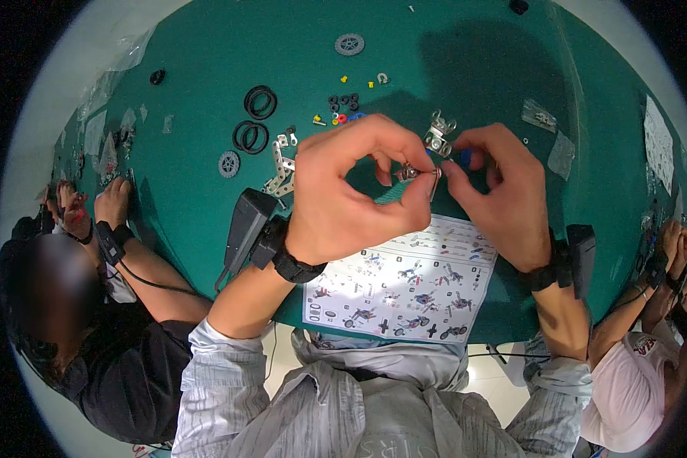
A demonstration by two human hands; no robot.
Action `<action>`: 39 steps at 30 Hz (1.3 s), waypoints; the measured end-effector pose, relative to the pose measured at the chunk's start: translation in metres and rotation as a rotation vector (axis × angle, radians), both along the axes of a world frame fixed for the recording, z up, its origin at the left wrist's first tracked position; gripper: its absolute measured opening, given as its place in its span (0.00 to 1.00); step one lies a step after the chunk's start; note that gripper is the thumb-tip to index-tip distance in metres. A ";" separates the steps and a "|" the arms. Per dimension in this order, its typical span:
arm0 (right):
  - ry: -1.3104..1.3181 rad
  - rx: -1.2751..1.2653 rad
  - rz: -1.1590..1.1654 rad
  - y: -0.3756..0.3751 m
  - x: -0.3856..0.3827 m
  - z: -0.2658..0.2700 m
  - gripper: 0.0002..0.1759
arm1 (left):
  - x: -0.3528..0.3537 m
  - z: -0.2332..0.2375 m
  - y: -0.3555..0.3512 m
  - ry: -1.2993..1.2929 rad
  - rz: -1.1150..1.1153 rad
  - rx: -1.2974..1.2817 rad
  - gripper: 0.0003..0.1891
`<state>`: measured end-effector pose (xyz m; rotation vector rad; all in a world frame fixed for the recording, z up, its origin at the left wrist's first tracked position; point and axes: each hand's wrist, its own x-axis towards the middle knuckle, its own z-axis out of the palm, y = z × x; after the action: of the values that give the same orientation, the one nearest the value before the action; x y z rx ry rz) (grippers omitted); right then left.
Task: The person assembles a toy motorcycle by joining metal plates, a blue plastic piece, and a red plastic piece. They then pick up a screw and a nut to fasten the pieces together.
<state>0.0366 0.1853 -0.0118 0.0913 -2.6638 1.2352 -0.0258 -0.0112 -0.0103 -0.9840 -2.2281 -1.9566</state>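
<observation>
My left hand is closed in a pinch, thumb and forefinger on a small silver metal piece. Facing it, my right hand pinches a silver metal bracket assembly, which rises between the two hands with rounded ends at its top. The fingertips of both hands nearly meet at the assembly's lower end, partly covering it. A bit of blue shows among my right fingers. Beneath both hands lies a printed instruction sheet with pictures of a model motorcycle.
Left of my hands lie perforated metal strips, black rubber rings and a grey spoked wheel. Farther back are small black parts and another grey wheel. Plastic bags lie right. People sit on both sides.
</observation>
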 end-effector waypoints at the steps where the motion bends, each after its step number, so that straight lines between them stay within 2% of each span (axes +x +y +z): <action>1: -0.038 -0.081 0.039 0.001 0.003 0.008 0.12 | 0.000 -0.001 0.000 0.016 -0.008 -0.003 0.10; 5: -0.133 -0.548 0.221 0.003 0.010 0.006 0.12 | -0.001 0.000 0.000 0.119 -0.030 -0.002 0.12; 8: -0.078 -0.590 0.192 0.001 0.010 0.000 0.14 | -0.002 0.005 0.000 0.219 -0.036 -0.035 0.12; 14: 0.088 -0.298 0.149 -0.004 0.009 0.010 0.15 | 0.002 0.005 0.001 0.182 -0.028 -0.066 0.13; 17: 0.079 -0.195 0.144 -0.003 0.011 0.014 0.14 | 0.003 0.006 0.000 0.165 -0.039 -0.091 0.13; 29: 0.370 0.279 0.161 -0.011 0.018 0.001 0.11 | 0.013 0.002 0.007 0.150 0.018 -0.119 0.11; 32: 0.489 0.345 0.140 -0.011 0.018 -0.004 0.12 | 0.015 0.002 0.010 0.139 0.050 -0.129 0.11; 39: 0.538 0.424 0.157 -0.009 0.018 -0.005 0.13 | 0.018 0.000 0.011 -0.048 0.043 -0.163 0.09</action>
<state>0.0541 0.1761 -0.0163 0.6120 -2.4076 0.5460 -0.0076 -0.0001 -0.0101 -0.9044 -2.4458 -1.8247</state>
